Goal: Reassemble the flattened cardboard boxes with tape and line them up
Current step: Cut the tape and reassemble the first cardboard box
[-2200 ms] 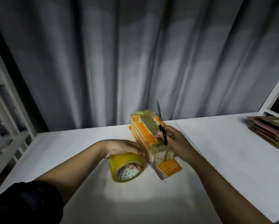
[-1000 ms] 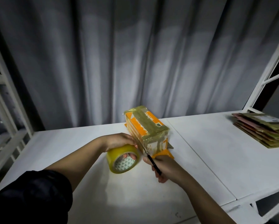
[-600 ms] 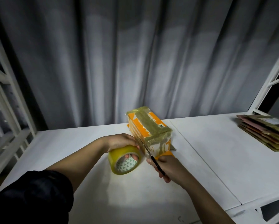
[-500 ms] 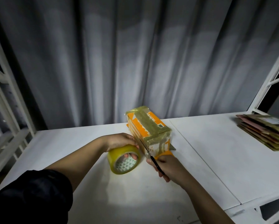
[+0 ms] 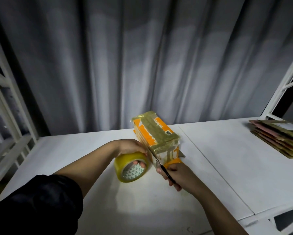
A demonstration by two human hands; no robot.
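Observation:
An orange and white cardboard box, wrapped in brownish tape, stands on the white table near the middle. My left hand grips a yellow tape roll just left of the box, fingers through its core. My right hand holds black scissors at the box's near left corner, blades pointing up between the roll and the box. A stack of flattened cardboard boxes lies at the far right of the table.
Grey curtains hang behind the table. White metal frames stand at the left and right edges. A seam runs across the tabletop to the right of the box. The table's front edge drops off at the lower right.
My right hand came down from the box top with the scissors to the near left corner. In the last half second almost nothing moved; the tape roll stays by the box.

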